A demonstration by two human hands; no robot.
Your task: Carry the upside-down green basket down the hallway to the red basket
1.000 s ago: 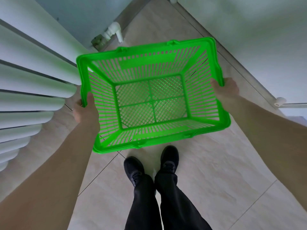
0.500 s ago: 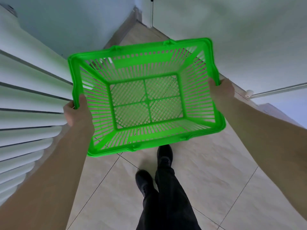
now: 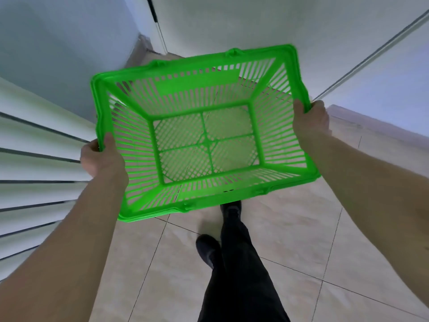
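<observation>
A bright green slatted plastic basket hangs in the air in front of me, with nothing inside it. My left hand grips its left rim, thumb over the top edge. My right hand grips the right rim near the far corner. The floor tiles show through its lattice bottom.
A white ribbed radiator runs along the left. White walls and a door edge stand ahead; a white panel with a grey line is at the right. My legs in black trousers and black shoes stand on beige floor tiles.
The basket stays in both hands while I step forward; the view has lifted toward the wall corner, and my feet have shifted, one shoe now ahead under the basket.
</observation>
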